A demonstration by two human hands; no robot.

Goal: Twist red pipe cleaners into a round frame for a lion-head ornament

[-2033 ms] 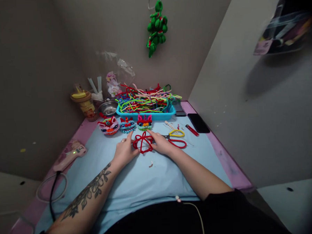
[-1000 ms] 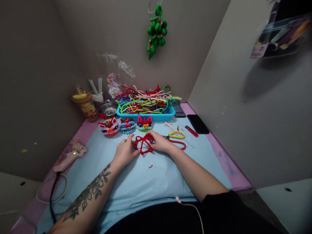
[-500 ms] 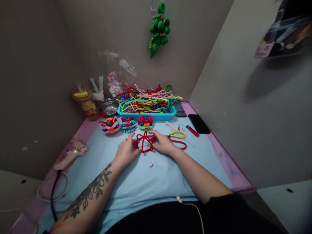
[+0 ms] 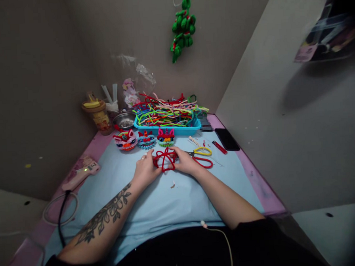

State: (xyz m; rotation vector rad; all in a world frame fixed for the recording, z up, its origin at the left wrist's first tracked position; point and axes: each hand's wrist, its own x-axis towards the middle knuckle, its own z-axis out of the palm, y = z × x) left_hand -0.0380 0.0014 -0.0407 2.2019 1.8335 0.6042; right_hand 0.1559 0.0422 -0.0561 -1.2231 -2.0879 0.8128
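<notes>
A rounded open frame of red pipe cleaners point(image 4: 167, 154) sits between my two hands at the middle of the blue cloth point(image 4: 181, 204). My left hand point(image 4: 146, 165) grips its left side between thumb and fingers. On the right side, my right hand point(image 4: 183, 161) holds it the same way. Just behind stand three small colourful animal heads: a pink and red one point(image 4: 126, 141), a light blue one point(image 4: 147, 140) and a pink and green one point(image 4: 166, 138). Scissors with yellow and red handles point(image 4: 203, 157) lie right beside my right hand.
A blue basket point(image 4: 177, 130) full of coloured pipe cleaners stands at the back, beside a metal bowl point(image 4: 125, 122) and a cup point(image 4: 101, 119). A pink glue gun point(image 4: 83, 174) lies left. A red cutter point(image 4: 219, 147) and a black phone point(image 4: 227, 139) lie right.
The view has shifted slightly. Both hands still hold the red frame, which appears turned or tilted a little between them.
</notes>
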